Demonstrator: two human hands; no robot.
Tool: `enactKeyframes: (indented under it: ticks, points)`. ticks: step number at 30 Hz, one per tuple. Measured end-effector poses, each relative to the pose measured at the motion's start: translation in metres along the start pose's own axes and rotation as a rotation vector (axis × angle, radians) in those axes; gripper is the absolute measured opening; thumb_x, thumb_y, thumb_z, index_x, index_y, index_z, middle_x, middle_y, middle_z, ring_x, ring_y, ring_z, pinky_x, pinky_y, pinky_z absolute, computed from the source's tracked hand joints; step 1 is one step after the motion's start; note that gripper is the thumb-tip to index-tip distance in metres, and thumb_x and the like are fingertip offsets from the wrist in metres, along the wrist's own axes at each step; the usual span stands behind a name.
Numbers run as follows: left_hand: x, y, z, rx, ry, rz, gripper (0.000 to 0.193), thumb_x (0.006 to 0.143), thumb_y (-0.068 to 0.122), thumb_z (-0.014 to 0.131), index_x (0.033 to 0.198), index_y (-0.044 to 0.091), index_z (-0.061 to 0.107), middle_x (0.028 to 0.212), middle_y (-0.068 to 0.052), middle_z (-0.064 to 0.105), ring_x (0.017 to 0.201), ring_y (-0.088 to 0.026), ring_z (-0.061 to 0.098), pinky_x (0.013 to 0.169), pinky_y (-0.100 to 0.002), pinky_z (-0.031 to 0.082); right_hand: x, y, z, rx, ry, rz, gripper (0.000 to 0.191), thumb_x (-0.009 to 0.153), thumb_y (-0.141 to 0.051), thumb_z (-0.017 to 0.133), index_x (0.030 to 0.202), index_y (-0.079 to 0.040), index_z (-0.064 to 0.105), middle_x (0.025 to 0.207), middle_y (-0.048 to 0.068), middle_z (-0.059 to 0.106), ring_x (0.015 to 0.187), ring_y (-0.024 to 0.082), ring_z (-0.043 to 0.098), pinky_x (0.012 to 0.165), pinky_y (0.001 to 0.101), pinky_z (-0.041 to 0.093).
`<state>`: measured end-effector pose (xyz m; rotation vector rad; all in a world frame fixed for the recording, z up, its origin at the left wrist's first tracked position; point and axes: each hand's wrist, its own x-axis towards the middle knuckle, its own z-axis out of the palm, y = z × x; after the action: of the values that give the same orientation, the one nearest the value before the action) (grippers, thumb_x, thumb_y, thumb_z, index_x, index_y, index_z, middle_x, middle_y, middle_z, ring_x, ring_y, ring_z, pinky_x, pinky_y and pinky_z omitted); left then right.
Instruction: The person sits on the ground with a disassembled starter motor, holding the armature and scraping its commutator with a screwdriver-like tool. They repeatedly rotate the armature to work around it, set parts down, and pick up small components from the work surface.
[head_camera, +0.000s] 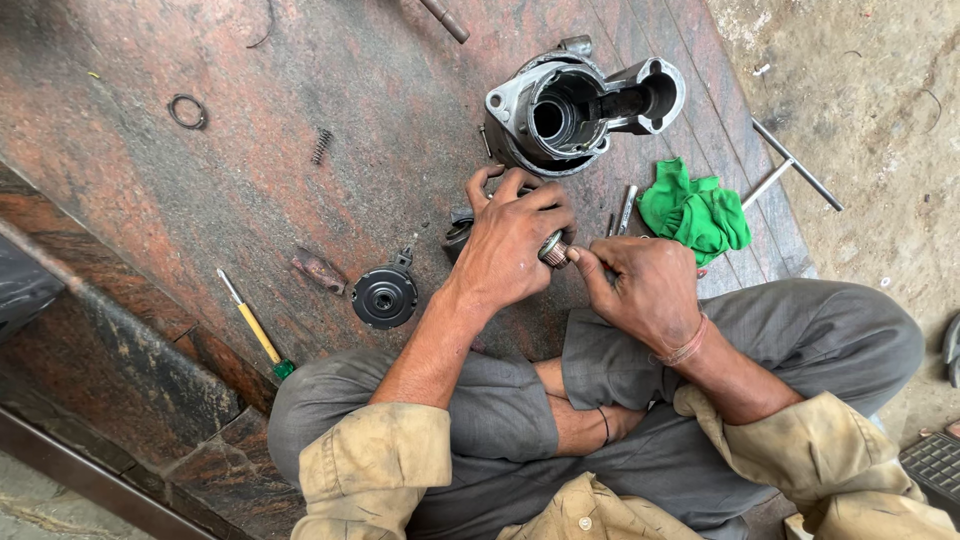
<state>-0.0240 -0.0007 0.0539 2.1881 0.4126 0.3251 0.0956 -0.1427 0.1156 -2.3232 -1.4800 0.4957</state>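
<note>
Your left-hand fingers (520, 195) are curled shut over a small dark assembly, and its toothed pinion gear (555, 249) pokes out at the thumb side; your left hand (510, 245) seems to steady the part so the gear end faces your other hand. Your right hand (640, 290) pinches at that gear end with thumb and forefinger closed together; whether they hold a small piece there you cannot tell. Both hands work just above the red stone floor (250, 170), near your crossed legs. Just beyond them stands the grey cast housing (575, 110), open mouth up. To the right lies a green rag (695, 212), with thin metal rods (795, 170) further right. To the left lie a round black cap (384, 296), a yellow-handled screwdriver (255, 330), a small spring (321, 146) and a ring (187, 111), spread apart, it seems, so each stays findable.
</note>
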Motion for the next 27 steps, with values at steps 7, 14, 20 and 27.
enactKeyframes:
  ticks: [7,14,20,27]
  points:
    - [0.0,0.002,-0.001,0.002,0.013,0.002,0.025,0.062,0.008,0.079,0.086,0.015,0.077,0.101,0.005,0.066,0.112,-0.027,0.056,0.112,-0.06,0.024,0.0,-0.001,0.002,-0.136,-0.012,-0.089,0.028,0.091,-0.026,0.073,0.069,-0.009,0.067,0.062,0.012,0.062,0.057,0.034,0.063,0.05,0.0452,0.044]
    - [0.001,0.002,0.0,-0.001,0.005,0.0,0.026,0.062,0.008,0.079,0.087,0.014,0.076,0.102,0.005,0.066,0.111,-0.027,0.056,0.11,-0.06,0.024,0.002,0.001,0.012,-0.128,-0.008,-0.054,0.032,0.092,-0.026,0.073,0.067,-0.008,0.063,0.061,0.013,0.061,0.056,0.036,0.062,0.05,0.047,0.044]
    - [0.001,0.0,-0.002,0.017,-0.003,0.017,0.028,0.06,0.01,0.082,0.086,0.015,0.077,0.103,0.004,0.067,0.112,-0.029,0.055,0.111,-0.062,0.024,-0.002,0.002,0.007,-0.13,-0.018,-0.094,0.026,0.092,-0.025,0.071,0.072,-0.009,0.065,0.064,0.012,0.062,0.057,0.035,0.063,0.05,0.0468,0.044]
    - [0.001,0.001,-0.002,0.003,-0.026,0.001,0.029,0.059,0.009,0.083,0.087,0.016,0.077,0.102,0.005,0.067,0.111,-0.028,0.056,0.112,-0.062,0.023,-0.004,0.003,0.005,-0.177,-0.057,-0.078,0.032,0.092,-0.029,0.072,0.07,-0.009,0.062,0.061,0.011,0.061,0.056,0.034,0.063,0.048,0.0459,0.044]
